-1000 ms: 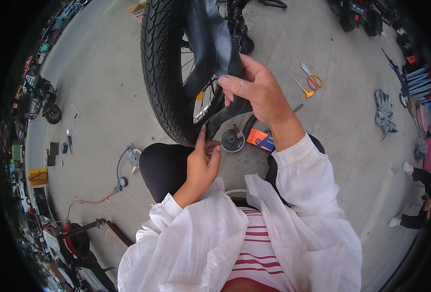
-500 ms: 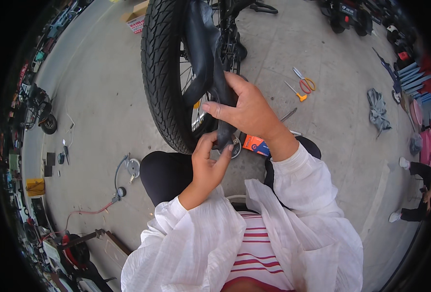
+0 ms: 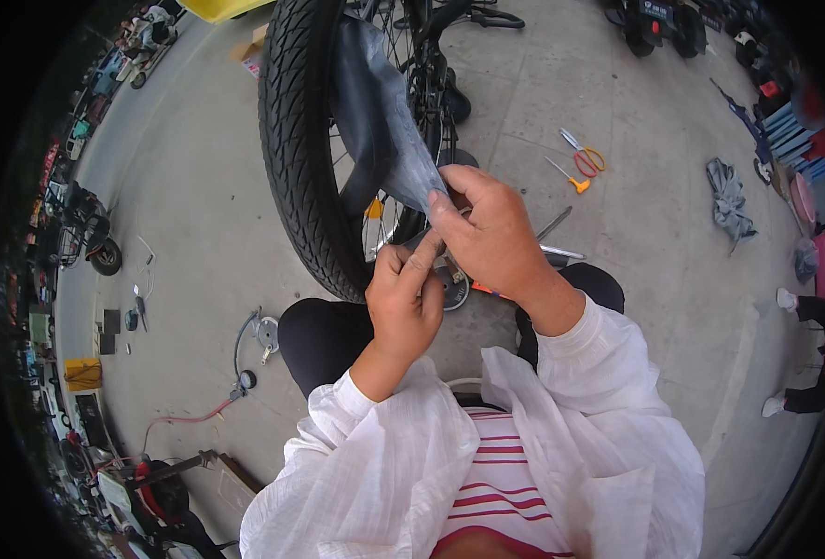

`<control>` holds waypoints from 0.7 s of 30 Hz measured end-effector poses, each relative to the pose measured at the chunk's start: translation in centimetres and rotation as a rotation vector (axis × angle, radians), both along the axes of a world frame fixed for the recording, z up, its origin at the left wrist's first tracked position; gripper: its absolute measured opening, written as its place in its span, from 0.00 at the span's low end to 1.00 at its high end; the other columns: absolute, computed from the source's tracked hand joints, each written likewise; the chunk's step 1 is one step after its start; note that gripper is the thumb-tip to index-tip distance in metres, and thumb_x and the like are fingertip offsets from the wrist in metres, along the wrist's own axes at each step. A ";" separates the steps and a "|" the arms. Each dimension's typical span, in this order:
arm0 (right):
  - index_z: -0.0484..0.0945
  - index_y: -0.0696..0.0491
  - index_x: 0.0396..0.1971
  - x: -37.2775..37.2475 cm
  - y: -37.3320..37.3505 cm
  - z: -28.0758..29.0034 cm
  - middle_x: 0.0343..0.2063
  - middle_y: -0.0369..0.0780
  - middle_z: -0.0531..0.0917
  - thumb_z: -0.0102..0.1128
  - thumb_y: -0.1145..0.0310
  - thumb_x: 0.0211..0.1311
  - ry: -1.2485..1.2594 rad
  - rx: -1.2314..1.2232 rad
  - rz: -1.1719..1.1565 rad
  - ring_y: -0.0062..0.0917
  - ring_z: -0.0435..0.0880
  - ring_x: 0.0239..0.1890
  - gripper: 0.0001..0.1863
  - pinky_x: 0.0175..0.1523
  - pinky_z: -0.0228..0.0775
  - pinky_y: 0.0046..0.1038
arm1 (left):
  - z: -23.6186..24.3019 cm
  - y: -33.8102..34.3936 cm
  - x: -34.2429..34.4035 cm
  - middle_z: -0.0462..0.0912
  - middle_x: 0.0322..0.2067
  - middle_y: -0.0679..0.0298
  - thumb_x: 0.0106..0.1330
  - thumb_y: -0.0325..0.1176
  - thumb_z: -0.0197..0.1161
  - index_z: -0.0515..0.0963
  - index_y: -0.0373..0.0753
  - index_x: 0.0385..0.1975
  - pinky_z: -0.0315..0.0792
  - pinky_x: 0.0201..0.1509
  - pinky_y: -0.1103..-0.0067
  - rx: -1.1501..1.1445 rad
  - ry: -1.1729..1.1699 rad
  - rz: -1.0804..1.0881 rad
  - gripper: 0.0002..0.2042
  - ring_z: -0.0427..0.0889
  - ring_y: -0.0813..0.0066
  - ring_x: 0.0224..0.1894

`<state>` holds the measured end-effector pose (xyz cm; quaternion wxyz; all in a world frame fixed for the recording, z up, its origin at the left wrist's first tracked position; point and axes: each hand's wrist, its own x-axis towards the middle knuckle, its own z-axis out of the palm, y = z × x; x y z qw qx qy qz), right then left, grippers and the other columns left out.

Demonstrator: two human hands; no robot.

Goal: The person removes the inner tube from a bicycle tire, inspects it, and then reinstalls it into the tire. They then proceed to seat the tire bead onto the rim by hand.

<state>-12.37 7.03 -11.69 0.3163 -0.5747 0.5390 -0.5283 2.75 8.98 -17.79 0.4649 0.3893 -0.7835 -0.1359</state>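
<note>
A dark grey inner tube (image 3: 375, 121) hangs out of a bicycle wheel beside a black knobby tyre (image 3: 291, 140), flattened and stretched toward me. My right hand (image 3: 496, 242) pinches its near end between thumb and fingers. Just below and left, my left hand (image 3: 405, 296) is closed, with its fingertips meeting the tube close to the right thumb. The bit of tube between the two hands is mostly hidden by the fingers. A yellow reflector (image 3: 374, 209) shows among the spokes.
Right of the wheel lie scissors (image 3: 587, 160), an orange-handled awl-like tool (image 3: 577, 185) and metal bars (image 3: 561, 252). An air hose with a gauge (image 3: 247, 378) is at left. Parked scooters (image 3: 86, 233) and a seated person's legs (image 3: 808, 354) are farther out.
My right hand has shifted slightly right and lower, drawing the tube flatter and tauter. The left hand has moved up nearer the right thumb. The orange box is now mostly covered.
</note>
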 end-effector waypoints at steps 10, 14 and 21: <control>0.66 0.59 0.23 3.5 -0.1 -1.6 0.18 0.31 0.66 0.54 0.71 0.70 -0.450 -0.046 0.110 0.11 0.60 0.24 0.14 0.26 0.57 0.24 | -0.1 0.8 6.9 0.69 0.45 0.61 0.65 0.21 0.55 0.68 0.32 0.54 0.64 0.43 0.83 -0.144 0.407 0.276 0.17 0.66 0.80 0.39; 0.72 0.63 0.51 3.0 0.5 -0.3 0.40 0.37 0.80 0.49 0.73 0.71 -0.708 -0.078 0.333 0.15 0.78 0.41 0.14 0.47 0.72 0.20 | 2.4 -0.1 6.3 0.69 0.46 0.54 0.57 0.24 0.62 0.70 0.32 0.52 0.65 0.49 0.74 -0.236 0.091 0.316 0.21 0.69 0.66 0.42; 0.70 0.62 0.54 3.9 -0.6 -1.0 0.43 0.37 0.79 0.55 0.72 0.68 -0.774 -0.015 0.432 0.17 0.78 0.42 0.18 0.50 0.73 0.23 | 0.7 0.2 6.7 0.65 0.55 0.49 0.56 0.26 0.65 0.63 0.30 0.60 0.64 0.58 0.69 -0.133 0.152 0.373 0.30 0.68 0.59 0.55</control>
